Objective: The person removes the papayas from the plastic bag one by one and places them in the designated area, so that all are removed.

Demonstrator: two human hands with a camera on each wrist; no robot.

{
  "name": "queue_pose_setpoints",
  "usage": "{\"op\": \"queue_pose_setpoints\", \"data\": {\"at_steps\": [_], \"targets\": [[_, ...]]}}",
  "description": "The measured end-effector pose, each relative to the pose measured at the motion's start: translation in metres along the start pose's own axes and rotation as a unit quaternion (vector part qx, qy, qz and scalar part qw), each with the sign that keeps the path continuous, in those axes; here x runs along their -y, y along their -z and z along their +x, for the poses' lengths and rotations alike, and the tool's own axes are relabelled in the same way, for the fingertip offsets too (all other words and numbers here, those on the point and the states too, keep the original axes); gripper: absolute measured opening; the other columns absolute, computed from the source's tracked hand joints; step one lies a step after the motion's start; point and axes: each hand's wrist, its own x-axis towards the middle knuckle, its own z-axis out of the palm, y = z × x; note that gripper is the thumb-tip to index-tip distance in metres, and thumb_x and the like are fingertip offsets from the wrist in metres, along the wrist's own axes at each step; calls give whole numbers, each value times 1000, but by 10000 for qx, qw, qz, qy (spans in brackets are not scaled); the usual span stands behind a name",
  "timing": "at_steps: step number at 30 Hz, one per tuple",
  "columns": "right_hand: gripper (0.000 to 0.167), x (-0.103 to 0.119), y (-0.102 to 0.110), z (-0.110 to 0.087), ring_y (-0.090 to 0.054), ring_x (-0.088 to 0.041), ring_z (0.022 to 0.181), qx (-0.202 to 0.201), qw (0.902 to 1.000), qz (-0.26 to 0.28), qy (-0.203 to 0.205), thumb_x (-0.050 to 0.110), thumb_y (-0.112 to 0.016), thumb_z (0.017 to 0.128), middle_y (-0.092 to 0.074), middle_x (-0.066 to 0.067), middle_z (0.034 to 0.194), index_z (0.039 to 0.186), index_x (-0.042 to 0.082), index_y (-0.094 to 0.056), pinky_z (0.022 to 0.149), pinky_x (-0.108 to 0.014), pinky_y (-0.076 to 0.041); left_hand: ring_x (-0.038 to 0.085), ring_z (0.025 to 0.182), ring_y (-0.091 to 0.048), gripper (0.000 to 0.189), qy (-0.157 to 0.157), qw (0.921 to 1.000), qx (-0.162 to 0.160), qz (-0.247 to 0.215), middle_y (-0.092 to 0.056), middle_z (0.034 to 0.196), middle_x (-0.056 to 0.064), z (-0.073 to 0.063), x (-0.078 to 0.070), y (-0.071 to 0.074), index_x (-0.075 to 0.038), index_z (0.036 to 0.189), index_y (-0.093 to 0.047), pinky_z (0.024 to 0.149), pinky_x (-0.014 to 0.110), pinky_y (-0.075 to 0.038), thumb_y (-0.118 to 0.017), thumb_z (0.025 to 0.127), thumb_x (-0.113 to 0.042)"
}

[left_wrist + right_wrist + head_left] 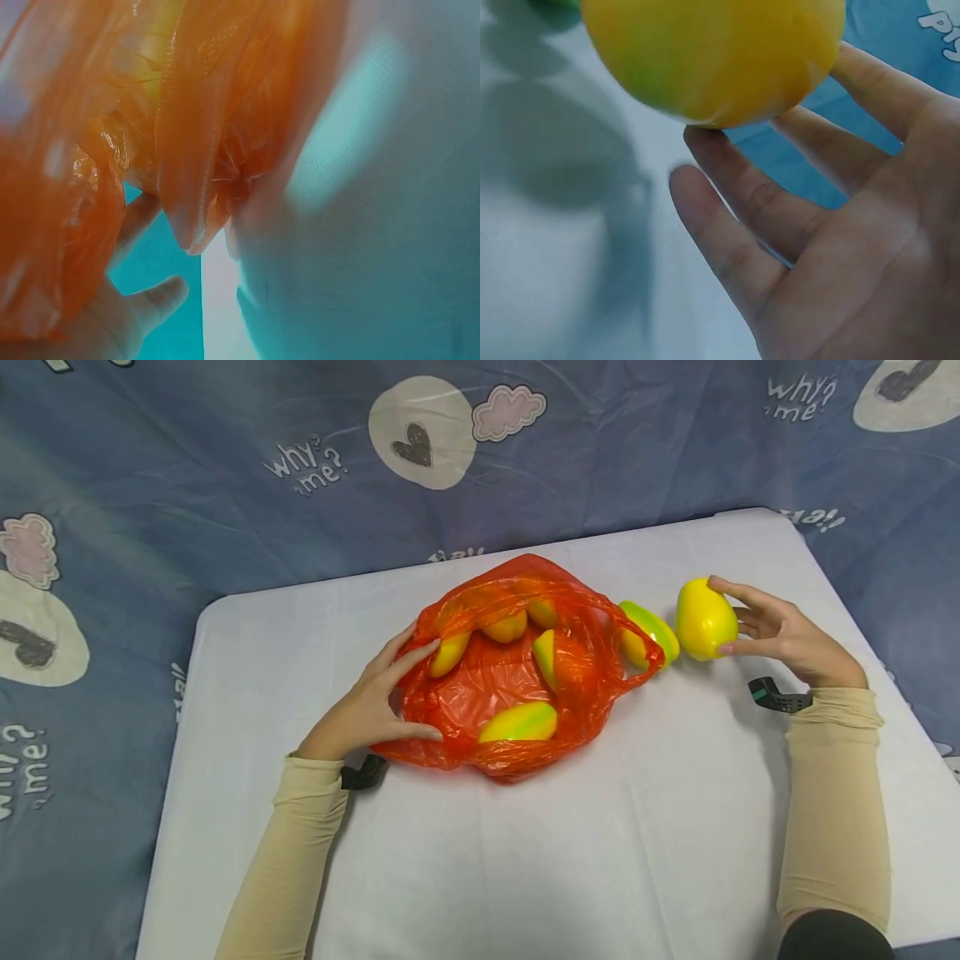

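Observation:
A red plastic bag [491, 681] lies on the table with its mouth spread wide. Inside it are several yellow and green mangoes, one of them [519, 723] near the front rim. My left hand [367, 702] rests at the bag's left side, thumb and fingers spread against the rim; in the left wrist view the film hangs over part of the hand [105, 322]. To the right of the bag, my right hand [787, 631] holds a yellow mango [705, 620] between thumb and fingertips. The right wrist view shows that mango [720, 60] at the fingertips, with the lower fingers fairly straight.
Another yellow-green mango [649, 633] lies at the bag's right handle, partly behind the red film. A white cloth covers the table [570, 860]. Behind it hangs a blue printed curtain [225, 485].

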Motion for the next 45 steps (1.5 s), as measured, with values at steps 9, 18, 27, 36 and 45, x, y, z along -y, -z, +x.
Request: {"op": "queue_pose_setpoints", "data": {"at_steps": [9,18,27,36,45], "targets": [[82,-11,-1,11,-45,0,134,347,9965,-500,-570,4,-71,94,-23,8,172,163,27,-32,95,-7,-45,35,160,-15,118,45,10000,39,67,-2,175,-10,1,-1,0,-50,160,-27,118,73,-31,-96,64,-53],[86,-12,-3,11,-46,3,133,507,9973,-364,-391,-2,-70,93,-18,7,174,164,25,-30,97,-7,-45,36,160,-16,118,1,10000,-1,50,-2,174,-10,1,0,0,-49,160,-27,118,72,-31,-97,64,-52],[89,-11,-5,12,-47,3,132,426,9975,-386,-414,-1,-72,91,-21,6,173,164,27,-30,97,-6,-45,36,160,-15,119,5,10000,-11,26,-2,174,-10,1,-1,0,-49,160,-27,119,72,-30,-97,64,-52],[89,-12,-5,12,-48,3,132,396,9974,-433,-423,0,-73,91,-21,6,173,164,27,-30,97,-6,-45,34,160,-15,117,58,10000,24,16,-3,174,-10,0,-1,0,-50,159,-28,118,73,-31,-96,64,-53],[90,-12,-5,13,-46,3,132,409,9970,-473,-456,0,-73,91,-19,6,174,164,28,-30,97,-6,-45,34,160,-15,119,-20,10000,-28,37,-3,174,-10,1,-1,0,-49,160,-28,119,72,-30,-97,64,-52]]}}
